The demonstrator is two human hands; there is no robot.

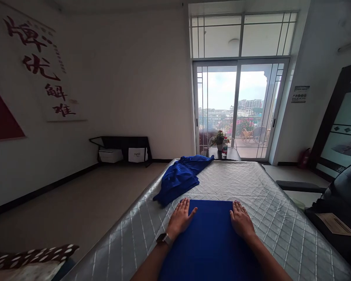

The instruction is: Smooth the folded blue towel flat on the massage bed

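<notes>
A smooth blue cloth [210,238] lies flat before me, its far edge straight. My left hand [181,216] rests palm down on its left edge near the far corner, fingers stretched out and thumb apart. On the opposite edge my right hand [241,218] lies flat too, fingers extended. Neither hand grips anything. A second blue cloth [178,177], crumpled, is spread beyond my left hand at the table's far left. Both cloths are on a silver quilted cover [275,218]. The near end of the flat cloth runs out of view.
A potted plant [220,140] and a water bottle [224,148] stand on a small table past the far edge. At right are a dark chair [345,187] and a brown flat item [335,224]. A dotted cushion [32,257] is at lower left.
</notes>
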